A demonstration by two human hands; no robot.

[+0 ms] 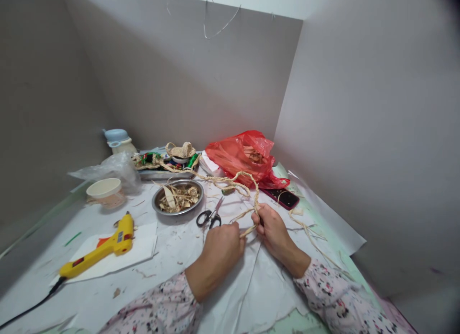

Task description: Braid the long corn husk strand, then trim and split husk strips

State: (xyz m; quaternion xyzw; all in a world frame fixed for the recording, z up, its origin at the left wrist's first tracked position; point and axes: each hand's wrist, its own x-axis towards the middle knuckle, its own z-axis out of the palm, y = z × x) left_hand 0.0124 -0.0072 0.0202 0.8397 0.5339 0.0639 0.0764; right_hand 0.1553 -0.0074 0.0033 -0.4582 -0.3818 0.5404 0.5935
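**Item in hand?**
One straw braid (230, 179) is entered, lying across the table (168, 281) from a metal tray (161, 175) to the two grips, with loose strands trailing off to the right.

**State of the grips?**
Both are recorded as closed. The left grip (220, 256) is clamped on the braid's lower end (that stretch is partly hidden by the fingers), and the right grip (275, 231) is clamped on the braid just beside it.

**Items nearest?**
Black-handled scissors (209, 218) are listed just beyond the left grip, with a steel bowl (154, 202) of straw scraps (178, 198) beside them. A phone (283, 198) is noted past the right grip, against a red plastic bag (244, 156).

**Remainder?**
A yellow hot glue gun (118, 239) is logged on a sheet of white paper (143, 243) at left, its black cord (36, 305) running out of view. A cream cup (106, 192), a clear plastic bag (118, 171) and a blue-capped bottle (118, 137) are placed behind it.
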